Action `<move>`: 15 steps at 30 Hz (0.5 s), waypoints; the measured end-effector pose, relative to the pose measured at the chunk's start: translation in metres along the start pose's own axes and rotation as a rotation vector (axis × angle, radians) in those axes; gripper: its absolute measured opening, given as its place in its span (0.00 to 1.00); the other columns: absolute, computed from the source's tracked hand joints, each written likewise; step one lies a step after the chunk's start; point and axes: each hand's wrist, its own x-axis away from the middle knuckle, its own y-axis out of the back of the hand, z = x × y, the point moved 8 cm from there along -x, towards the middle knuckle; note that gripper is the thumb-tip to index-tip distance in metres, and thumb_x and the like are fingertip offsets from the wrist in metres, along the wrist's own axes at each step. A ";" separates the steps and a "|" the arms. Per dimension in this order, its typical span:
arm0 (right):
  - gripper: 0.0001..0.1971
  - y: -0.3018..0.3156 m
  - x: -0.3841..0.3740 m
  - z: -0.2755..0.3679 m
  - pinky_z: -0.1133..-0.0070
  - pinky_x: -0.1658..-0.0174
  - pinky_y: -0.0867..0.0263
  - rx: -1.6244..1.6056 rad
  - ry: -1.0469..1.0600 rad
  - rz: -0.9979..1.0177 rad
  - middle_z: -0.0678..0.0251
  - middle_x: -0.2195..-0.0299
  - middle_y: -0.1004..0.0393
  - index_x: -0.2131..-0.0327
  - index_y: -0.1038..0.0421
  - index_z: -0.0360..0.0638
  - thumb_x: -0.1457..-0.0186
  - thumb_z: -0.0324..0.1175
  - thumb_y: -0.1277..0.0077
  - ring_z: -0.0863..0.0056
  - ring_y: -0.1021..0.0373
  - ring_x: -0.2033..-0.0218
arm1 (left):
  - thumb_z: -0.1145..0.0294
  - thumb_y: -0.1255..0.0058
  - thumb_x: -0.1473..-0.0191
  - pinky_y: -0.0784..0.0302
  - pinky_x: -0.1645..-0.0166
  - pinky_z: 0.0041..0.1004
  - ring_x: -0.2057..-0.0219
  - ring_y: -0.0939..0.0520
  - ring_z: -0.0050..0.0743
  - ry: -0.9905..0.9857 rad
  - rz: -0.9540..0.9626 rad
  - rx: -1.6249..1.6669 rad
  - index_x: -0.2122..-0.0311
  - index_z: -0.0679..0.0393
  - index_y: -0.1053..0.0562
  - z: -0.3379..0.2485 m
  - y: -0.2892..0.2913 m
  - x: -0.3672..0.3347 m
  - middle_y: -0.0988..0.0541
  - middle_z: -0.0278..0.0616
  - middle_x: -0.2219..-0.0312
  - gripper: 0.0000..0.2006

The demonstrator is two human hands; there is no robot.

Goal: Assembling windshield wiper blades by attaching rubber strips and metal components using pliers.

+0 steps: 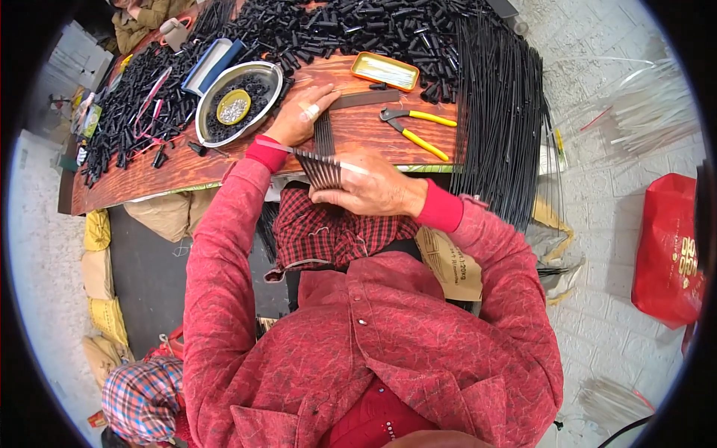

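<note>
My right hand is closed round a bundle of thin black rods, which fan out to the left over the table's near edge. My left hand, a pale wrap on one finger, lies on the table with its fingers stretched out. Those fingers touch the end of a dark flat bar. Below them, more thin black rods lie side by side, pointing toward me. Whether the left hand presses on these rods, I cannot tell. Yellow-handled pliers rest to the right of the bar.
Left of my left hand stands a metal bowl of small black parts, with a yellow dish of silvery bits inside. A yellow tray holds pale thin sticks. Black tubular pieces heap the back; long black rods cover the right side.
</note>
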 end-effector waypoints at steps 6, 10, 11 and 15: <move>0.12 0.098 -0.050 0.010 0.77 0.67 0.31 -0.072 0.083 -0.192 0.60 0.73 0.22 0.62 0.24 0.41 0.42 0.40 0.44 0.71 0.27 0.74 | 0.76 0.46 0.55 0.22 0.56 0.41 0.59 0.18 0.50 0.127 -0.110 0.249 0.52 0.48 0.24 0.012 0.018 0.004 0.19 0.50 0.62 0.22; 0.16 0.175 -0.067 0.037 0.84 0.80 0.43 0.064 -0.064 -0.228 0.76 0.79 0.24 0.66 0.18 0.43 0.36 0.42 0.51 0.91 0.36 0.82 | 0.68 0.44 0.51 0.25 0.63 0.45 0.68 0.19 0.58 0.139 0.067 0.124 0.62 0.57 0.22 -0.029 0.046 -0.007 0.21 0.56 0.73 0.10; 0.16 0.183 -0.069 0.030 0.84 0.80 0.44 0.083 -0.110 -0.226 0.77 0.79 0.25 0.66 0.19 0.43 0.37 0.44 0.51 0.91 0.36 0.82 | 0.67 0.44 0.50 0.25 0.64 0.45 0.68 0.20 0.59 0.128 0.159 0.199 0.62 0.58 0.22 -0.042 0.046 0.003 0.21 0.57 0.72 0.11; 0.19 0.165 -0.055 -0.020 0.84 0.77 0.48 0.016 -0.348 -0.182 0.81 0.81 0.34 0.70 0.21 0.43 0.38 0.49 0.50 0.89 0.43 0.81 | 0.72 0.44 0.44 0.22 0.62 0.30 0.68 0.18 0.26 0.271 0.596 0.818 0.61 0.63 0.22 -0.122 -0.004 0.051 0.16 0.41 0.68 0.07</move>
